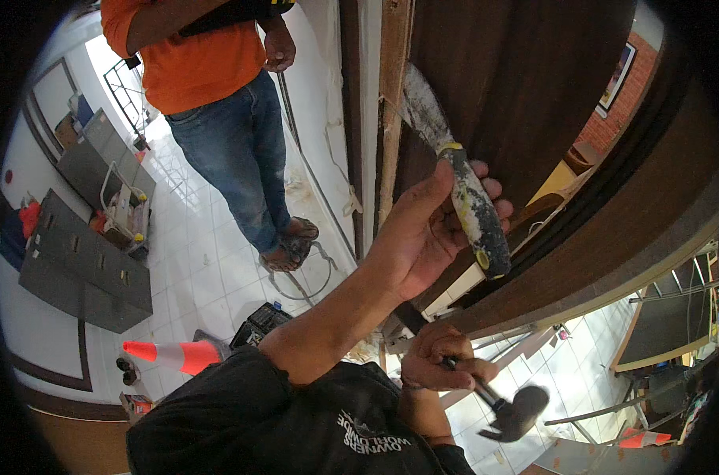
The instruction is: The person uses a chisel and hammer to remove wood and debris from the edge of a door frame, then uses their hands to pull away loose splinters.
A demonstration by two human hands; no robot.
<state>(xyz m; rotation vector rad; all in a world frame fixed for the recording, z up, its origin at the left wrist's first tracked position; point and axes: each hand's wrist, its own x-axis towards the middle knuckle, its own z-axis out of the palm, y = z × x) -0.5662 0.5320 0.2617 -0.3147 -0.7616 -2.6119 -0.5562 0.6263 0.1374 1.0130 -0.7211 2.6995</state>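
Observation:
My left hand point(431, 226) is wrapped around the handle of a putty knife point(474, 210), which is black and yellow and smeared with white. Its worn, whitened blade points up, with the tip beside the wooden frame strip point(393, 95) and in front of a dark brown wooden panel point(494, 71). Lower down, my right hand point(443, 356) grips a claw hammer point(514, 416) by its dark handle. The hammer head hangs low to the right of that hand, slightly blurred and apart from the putty knife.
At the upper left stands a person in an orange shirt point(205, 67) and jeans, close to the wall. An orange-and-white traffic cone point(169, 355) and an open black toolbox point(260, 321) are on the tiled floor. Grey cabinets point(86, 257) line the left side.

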